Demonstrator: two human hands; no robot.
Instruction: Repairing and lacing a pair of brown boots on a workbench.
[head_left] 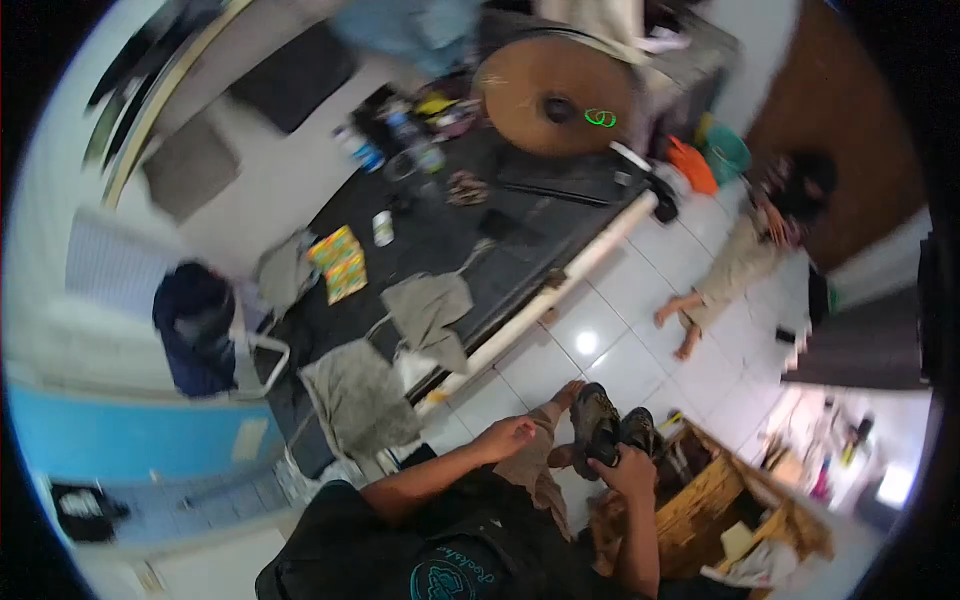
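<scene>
Two dark shoes are hanging side by side, in the head view, from the right hand, which is clamping their near ends; the left hand is hovering apart, loosely curled, with nothing visible in it. A wooden box is sitting just right of the right hand, while a black tabletop is stretching ahead of the left hand, carrying a grey cloth. The shoes are looking fairly light, probably soft-sided and stiff-soled, their heel collars likely offering the surest hold.
</scene>
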